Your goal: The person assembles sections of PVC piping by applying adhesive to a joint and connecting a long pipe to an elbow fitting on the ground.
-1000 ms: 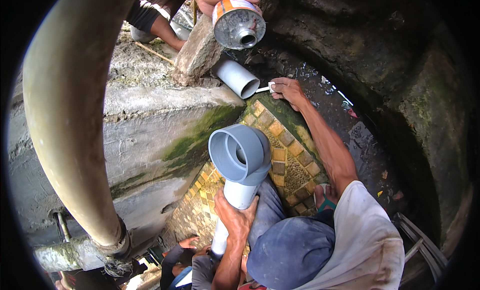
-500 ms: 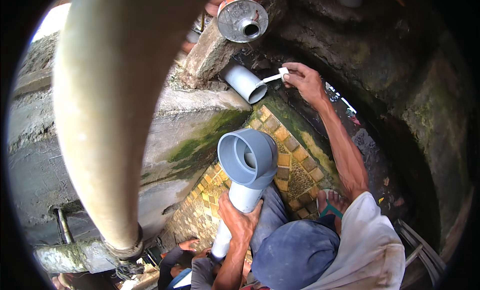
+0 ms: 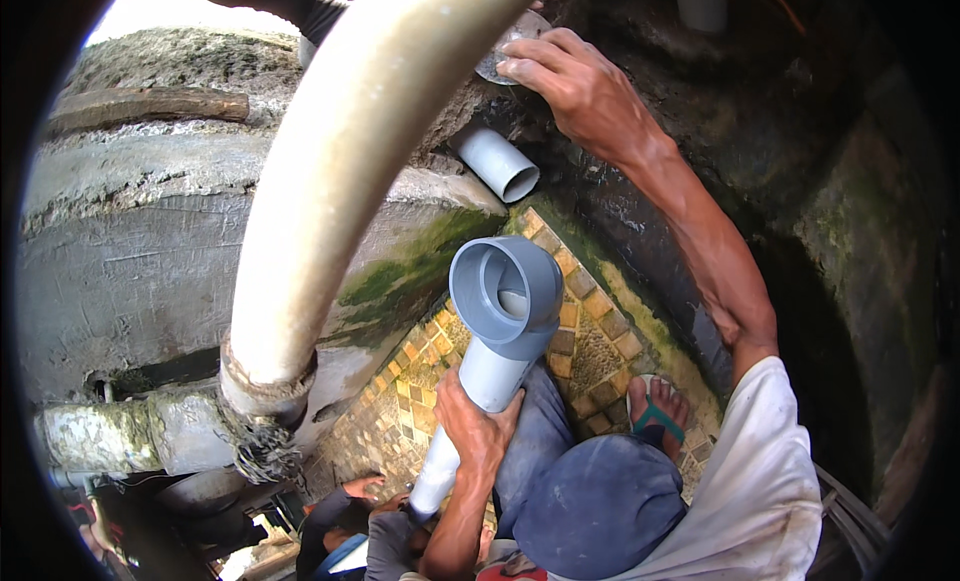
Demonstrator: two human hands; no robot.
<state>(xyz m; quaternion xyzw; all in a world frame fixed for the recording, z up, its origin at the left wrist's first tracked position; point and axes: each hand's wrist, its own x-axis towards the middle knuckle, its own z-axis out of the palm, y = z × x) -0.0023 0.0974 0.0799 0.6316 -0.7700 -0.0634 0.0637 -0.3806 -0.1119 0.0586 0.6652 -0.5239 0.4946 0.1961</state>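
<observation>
Neither of my hands shows in the head view. Below me crouches a co-worker in a blue cap [image 3: 600, 501] and pale shirt. The co-worker's left hand [image 3: 470, 416] grips a light grey pipe [image 3: 492, 381], topped by a darker grey fitting [image 3: 545, 296] with its round mouth facing up. The co-worker's right hand [image 3: 575, 76] reaches over a metal can [image 3: 528, 26], its fingers at the can's top. That can is partly hidden by the hand and a big pipe. Beyond the fitting, the open end of another grey pipe [image 3: 495, 161] juts from the wall.
A thick beige pipe [image 3: 330, 211] crosses the near left side. Mossy concrete walling [image 3: 150, 271] borders yellow-brown tiles [image 3: 410, 401]. More people's arms [image 3: 340, 501] appear at the lower edge, and dark clothing [image 3: 270, 1] at the top. A grey pipe stub [image 3: 702, 6] stands upper right.
The co-worker's right hand, holding a white-capped applicator at the wall pipe's mouth, has moved up to the can. The view has shifted, so the beige pipe appears farther right.
</observation>
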